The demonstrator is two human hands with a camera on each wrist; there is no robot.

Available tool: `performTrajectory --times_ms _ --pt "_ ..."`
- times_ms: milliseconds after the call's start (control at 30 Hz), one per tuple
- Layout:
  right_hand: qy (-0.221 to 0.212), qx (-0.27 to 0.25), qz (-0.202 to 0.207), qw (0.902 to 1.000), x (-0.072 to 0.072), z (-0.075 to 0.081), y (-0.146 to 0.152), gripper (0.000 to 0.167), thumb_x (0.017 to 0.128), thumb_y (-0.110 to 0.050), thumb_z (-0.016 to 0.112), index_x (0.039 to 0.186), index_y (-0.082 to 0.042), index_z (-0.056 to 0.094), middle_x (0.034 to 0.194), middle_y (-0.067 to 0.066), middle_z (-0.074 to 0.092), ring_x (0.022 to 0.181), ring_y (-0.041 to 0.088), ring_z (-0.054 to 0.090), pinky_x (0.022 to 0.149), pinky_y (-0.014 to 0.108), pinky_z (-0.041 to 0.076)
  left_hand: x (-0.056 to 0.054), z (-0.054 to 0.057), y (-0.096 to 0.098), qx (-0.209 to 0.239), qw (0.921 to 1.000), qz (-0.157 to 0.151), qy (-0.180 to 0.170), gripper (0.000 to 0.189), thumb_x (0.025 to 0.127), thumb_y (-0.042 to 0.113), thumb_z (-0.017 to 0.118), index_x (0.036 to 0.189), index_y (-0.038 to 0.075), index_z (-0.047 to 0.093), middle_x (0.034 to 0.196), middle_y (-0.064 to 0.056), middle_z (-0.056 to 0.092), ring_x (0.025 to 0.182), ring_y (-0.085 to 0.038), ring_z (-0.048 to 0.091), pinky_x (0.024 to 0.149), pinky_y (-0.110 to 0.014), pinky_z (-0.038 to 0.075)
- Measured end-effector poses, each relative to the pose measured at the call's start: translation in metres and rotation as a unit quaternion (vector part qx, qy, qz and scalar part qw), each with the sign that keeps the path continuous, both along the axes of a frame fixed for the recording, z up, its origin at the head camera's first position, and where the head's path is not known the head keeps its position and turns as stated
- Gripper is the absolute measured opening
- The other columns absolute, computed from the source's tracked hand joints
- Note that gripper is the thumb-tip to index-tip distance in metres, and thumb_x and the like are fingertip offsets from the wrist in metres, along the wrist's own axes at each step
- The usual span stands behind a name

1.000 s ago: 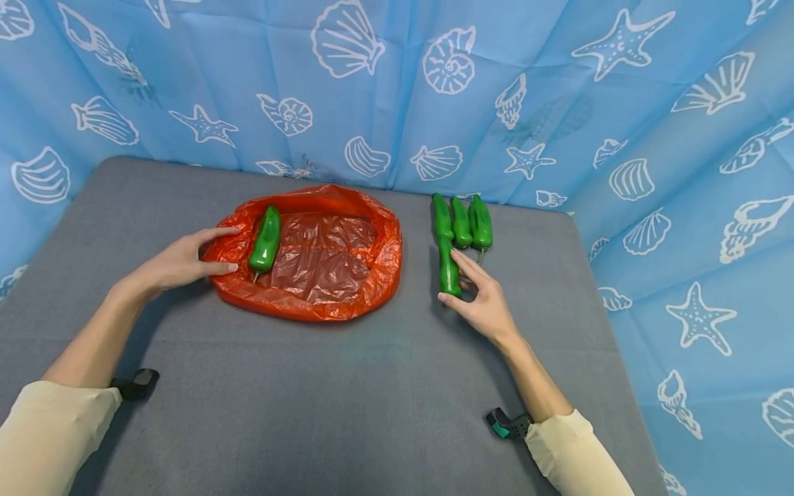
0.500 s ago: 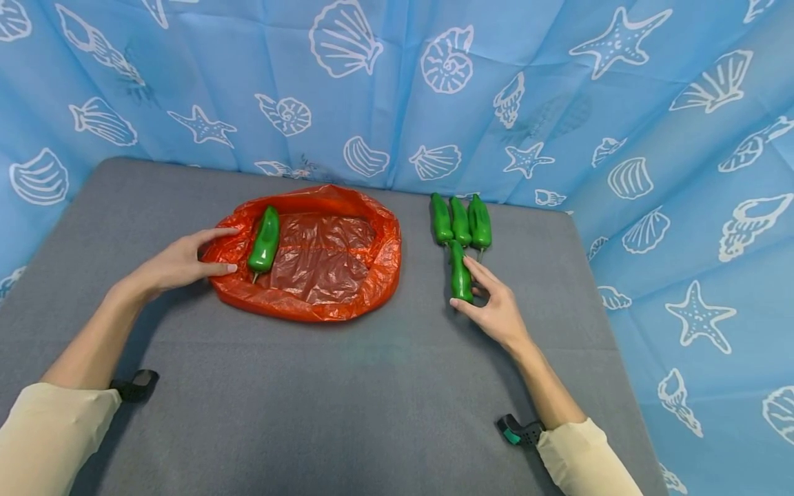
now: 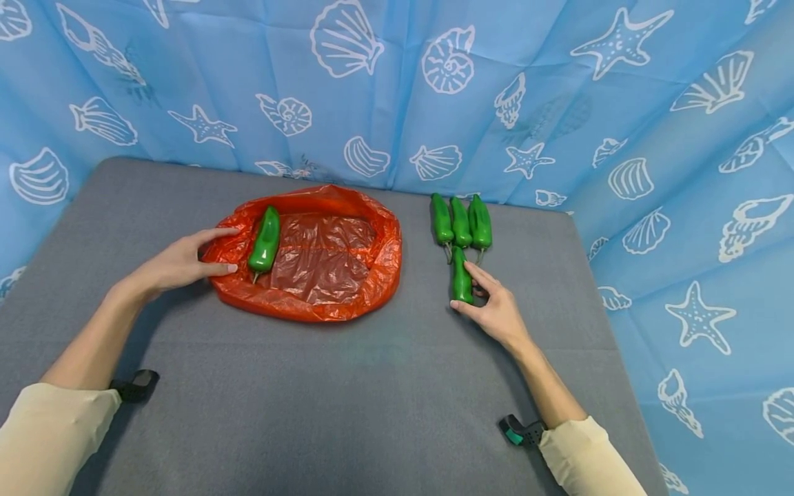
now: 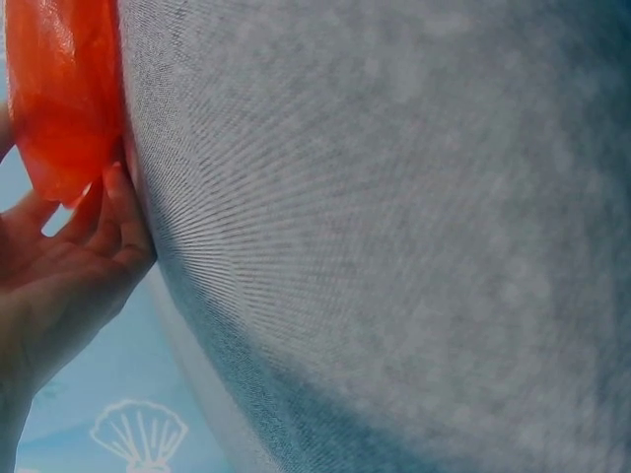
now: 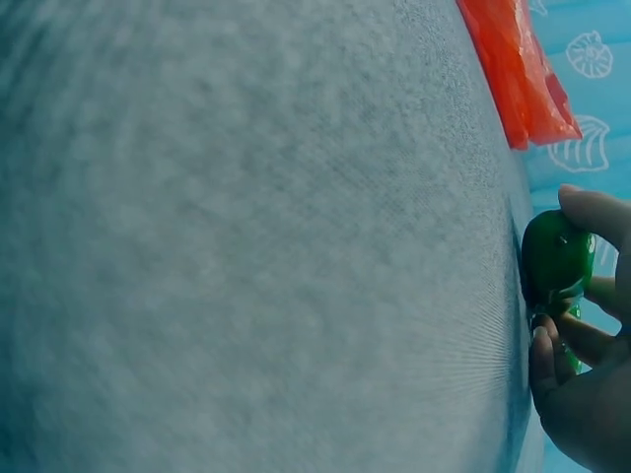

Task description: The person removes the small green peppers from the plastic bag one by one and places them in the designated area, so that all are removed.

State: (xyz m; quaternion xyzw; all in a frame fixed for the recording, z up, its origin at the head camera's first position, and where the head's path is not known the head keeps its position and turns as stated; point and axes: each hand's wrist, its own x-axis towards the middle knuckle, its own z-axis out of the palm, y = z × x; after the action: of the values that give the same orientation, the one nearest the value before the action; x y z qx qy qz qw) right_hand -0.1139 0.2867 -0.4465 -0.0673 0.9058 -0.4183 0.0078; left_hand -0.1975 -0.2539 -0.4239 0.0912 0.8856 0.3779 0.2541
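Pepper (image 3: 462,281) in your right hand (image 3: 494,307) is on, or just over, the grey table (image 3: 372,393), right in front of three peppers (image 3: 460,224). Its thin tip is by the end of the middle one; I can't tell if they touch. You pinch it by the sides, with your thumb on the left near the fat end and your fingers on the right. Its skin is very shiny, so it may be slippery. It is probably light and pretty stiff, so a gentle squeeze should do. The fat part looks like the best place to hold, because the thin tip might slip away from you. Your left hand (image 3: 176,260) grips the left edge of the red bag (image 3: 386,279), and one more pepper (image 3: 265,241) lies inside. That bag looks thin and floppy, so a hard tug could tear it.
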Motion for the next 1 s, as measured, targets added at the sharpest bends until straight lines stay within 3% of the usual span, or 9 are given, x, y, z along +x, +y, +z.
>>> performTrajectory --times_ms 300,800,1000 --pt "0.006 0.027 0.009 0.9996 -0.0053 -0.0014 -0.0021 0.081 0.081 -0.02 0.084 0.151 -0.014 0.044 0.156 0.008 0.04 0.121 0.031 0.053 0.097 0.047 0.046 -0.0003 -0.0007 -0.001 0.001 1.0 0.0 -0.001 0.088 0.093 0.044 0.068 0.16 0.013 0.018 0.157 -0.036 0.012 0.14 -0.058 0.016 0.106 -0.074 0.021" --pt "0.0 0.021 0.019 0.9996 -0.0045 -0.0007 -0.002 0.08 0.081 -0.02 0.085 0.151 -0.016 0.044 0.157 0.007 0.038 0.123 0.031 0.052 0.098 0.048 0.044 0.0001 -0.0002 -0.0014 0.001 1.0 -0.007 0.001 0.088 0.094 0.044 0.067 0.16 0.012 0.017 0.157 -0.036 0.011 0.139 -0.059 0.015 0.105 -0.075 0.02" --pt "0.035 0.019 0.021 0.999 -0.0056 0.0033 -0.0014 0.079 0.08 -0.015 0.085 0.148 -0.013 0.047 0.154 0.012 0.04 0.119 0.033 0.056 0.091 0.048 0.046 0.0008 0.0002 -0.0003 -0.001 1.0 -0.003 -0.003 0.089 0.094 0.045 0.067 0.16 0.012 0.017 0.158 -0.036 0.011 0.139 -0.058 0.015 0.105 -0.074 0.021"
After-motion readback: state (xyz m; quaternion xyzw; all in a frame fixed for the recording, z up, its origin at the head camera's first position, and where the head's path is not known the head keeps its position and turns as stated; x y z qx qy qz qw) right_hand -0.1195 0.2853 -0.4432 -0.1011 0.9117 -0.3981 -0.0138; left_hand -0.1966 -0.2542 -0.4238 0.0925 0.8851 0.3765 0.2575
